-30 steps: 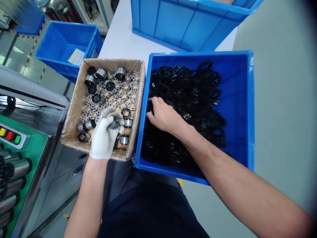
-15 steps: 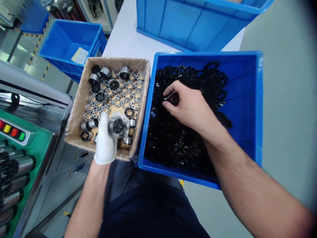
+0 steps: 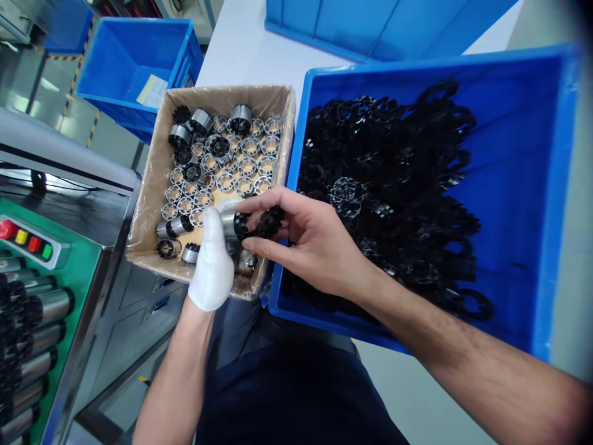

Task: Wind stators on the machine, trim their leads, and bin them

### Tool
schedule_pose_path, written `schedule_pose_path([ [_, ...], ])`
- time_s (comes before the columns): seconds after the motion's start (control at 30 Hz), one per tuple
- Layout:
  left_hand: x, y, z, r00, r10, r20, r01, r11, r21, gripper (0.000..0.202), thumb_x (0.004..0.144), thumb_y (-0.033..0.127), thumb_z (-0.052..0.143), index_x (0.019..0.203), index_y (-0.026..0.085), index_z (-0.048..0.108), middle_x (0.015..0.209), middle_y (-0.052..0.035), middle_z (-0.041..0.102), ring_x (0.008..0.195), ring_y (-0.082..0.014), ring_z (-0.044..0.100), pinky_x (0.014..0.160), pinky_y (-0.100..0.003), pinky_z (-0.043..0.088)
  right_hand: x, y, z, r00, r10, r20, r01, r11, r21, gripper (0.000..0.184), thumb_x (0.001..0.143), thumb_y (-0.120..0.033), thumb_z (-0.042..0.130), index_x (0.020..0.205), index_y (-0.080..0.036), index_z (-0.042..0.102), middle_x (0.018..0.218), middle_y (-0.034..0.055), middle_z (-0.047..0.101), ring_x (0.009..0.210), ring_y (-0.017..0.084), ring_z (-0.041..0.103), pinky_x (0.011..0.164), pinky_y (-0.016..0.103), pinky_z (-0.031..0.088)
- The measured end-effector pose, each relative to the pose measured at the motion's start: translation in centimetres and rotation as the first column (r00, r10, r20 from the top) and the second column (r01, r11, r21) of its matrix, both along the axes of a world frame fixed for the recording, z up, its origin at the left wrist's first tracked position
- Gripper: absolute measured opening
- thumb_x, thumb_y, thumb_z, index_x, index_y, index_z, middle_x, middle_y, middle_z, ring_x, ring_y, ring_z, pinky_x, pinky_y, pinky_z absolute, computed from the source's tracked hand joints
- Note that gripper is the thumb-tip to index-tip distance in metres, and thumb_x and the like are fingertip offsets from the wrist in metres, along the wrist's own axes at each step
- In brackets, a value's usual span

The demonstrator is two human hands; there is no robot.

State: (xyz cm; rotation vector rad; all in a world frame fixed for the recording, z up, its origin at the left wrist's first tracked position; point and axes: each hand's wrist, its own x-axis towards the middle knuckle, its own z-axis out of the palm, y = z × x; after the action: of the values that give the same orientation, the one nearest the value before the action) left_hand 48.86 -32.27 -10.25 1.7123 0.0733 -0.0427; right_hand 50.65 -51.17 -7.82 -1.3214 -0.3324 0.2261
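My left hand (image 3: 214, 262), in a white glove, is closed round a silver metal cylinder (image 3: 228, 222) over the near corner of the cardboard box (image 3: 152, 179). My bare right hand (image 3: 306, 238) pinches a black plastic ring (image 3: 269, 222) and holds it against the end of that cylinder. The box holds several more silver cylinders (image 3: 241, 117) standing on end or lying loose. The blue bin (image 3: 551, 204) to the right is heaped with black plastic rings (image 3: 393, 179).
A green machine panel with coloured buttons (image 3: 28, 238) and a row of metal rollers (image 3: 32, 334) stands at the left. Two more blue bins sit beyond, one (image 3: 125, 68) at the upper left and one (image 3: 370, 25) on the white table (image 3: 245, 55).
My right hand lifted a black ring out of the blue bin and brought it left to the cylinder. My left hand raised the cylinder to meet it. The view shifted closer.
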Motion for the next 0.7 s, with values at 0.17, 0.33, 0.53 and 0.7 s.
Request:
schedule_pose_path([
  [0.17, 0.2, 0.1, 0.2, 1.0, 0.001, -0.006, -0.001, 0.997, -0.075, 0.061, 0.116, 0.079, 0.048, 0.137, 0.03, 0.077, 0.154, -0.0044, 0.077, 0.164, -0.0306, 0.061, 0.144, -0.05, 0.045, 0.2, -0.1, -0.4, 1.0, 0.002, -0.009, -0.002, 1.0, 0.008, 0.041, 0.099, -0.022, 0.087, 0.139, -0.018, 0.081, 0.111, 0.003, 0.08, 0.094, 0.014, 0.075, 0.078, 0.022, 0.068],
  [0.33, 0.2, -0.1, 0.4, 0.997, 0.071, 0.002, -0.071, 0.997, 0.002, 0.058, 0.115, 0.079, 0.054, 0.139, 0.031, 0.074, 0.158, -0.0045, 0.073, 0.163, -0.0292, 0.06, 0.146, -0.047, 0.041, 0.2, 0.1, -0.8, 1.0, -0.004, -0.026, 0.005, 0.999, 0.042, 0.038, 0.097, -0.022, 0.09, 0.134, -0.019, 0.083, 0.109, 0.0026, 0.082, 0.087, 0.014, 0.077, 0.077, 0.025, 0.07],
  [0.53, -0.2, -0.2, 0.9, 0.995, 0.06, -0.082, -0.062, 0.998, -0.024, 0.057, 0.112, 0.078, 0.06, 0.14, 0.03, 0.077, 0.157, -0.004, 0.075, 0.164, -0.0311, 0.06, 0.146, -0.049, 0.042, 0.3, -0.3, -0.8, 0.998, -0.016, 0.061, 0.02, 0.998, -0.059, 0.035, 0.097, -0.027, 0.094, 0.131, -0.022, 0.087, 0.113, 0.0046, 0.085, 0.097, 0.019, 0.08, 0.082, 0.031, 0.068],
  [0.7, 0.1, -0.1, 2.7, 0.989, 0.039, -0.145, -0.056, 0.992, -0.115, 0.057, 0.101, 0.084, 0.072, 0.116, 0.029, 0.078, 0.125, -0.0056, 0.084, 0.134, -0.0309, 0.079, 0.104, -0.042, 0.07, 1.1, -1.5, 0.1, 0.998, -0.03, 0.061, 0.037, 0.992, -0.121, 0.04, 0.105, -0.04, 0.09, 0.142, -0.028, 0.083, 0.095, 0.0007, 0.073, 0.079, 0.016, 0.065, 0.071, 0.029, 0.06],
])
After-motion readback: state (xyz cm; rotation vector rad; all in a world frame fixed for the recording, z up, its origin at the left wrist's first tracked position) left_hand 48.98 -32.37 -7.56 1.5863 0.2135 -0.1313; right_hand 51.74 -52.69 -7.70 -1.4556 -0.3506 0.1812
